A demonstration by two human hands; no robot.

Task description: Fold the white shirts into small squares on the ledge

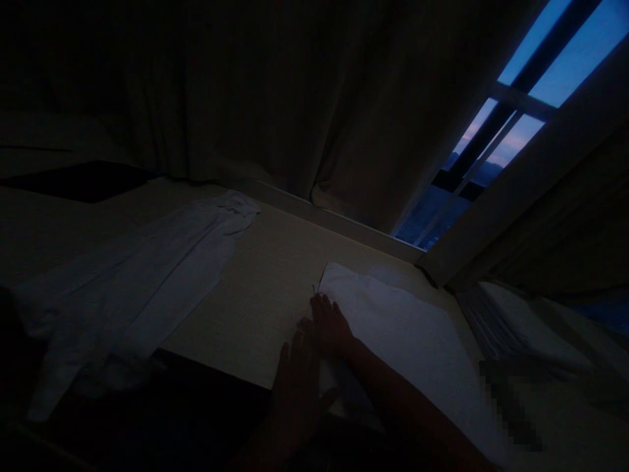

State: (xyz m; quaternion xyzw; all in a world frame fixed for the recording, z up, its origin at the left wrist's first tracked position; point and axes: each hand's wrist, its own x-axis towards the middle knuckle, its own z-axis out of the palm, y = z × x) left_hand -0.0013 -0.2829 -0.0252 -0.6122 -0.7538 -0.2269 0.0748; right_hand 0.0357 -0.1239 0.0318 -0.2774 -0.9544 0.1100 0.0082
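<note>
A pale cloth (407, 328) lies spread flat on the light tabletop (265, 275). My right hand (331, 324) rests flat on the cloth's left edge, fingers stretched out and pointing away from me. Just left of it and nearer to me is my left hand (297, 370), with its fingers extended and its thumb apart. Its fingertips are close to the right hand, by the cloth's left side. Neither hand appears to grip anything. The dim light hides whether the left palm touches the cloth or the table.
Another pale, wrinkled cloth (181, 262) stretches across the table at left and hangs over the front edge. A dark flat object (83, 180) lies at the far left. Behind the table hang curtains (275, 98) beside a window (491, 131). Folded pale stacks (531, 328) sit at right.
</note>
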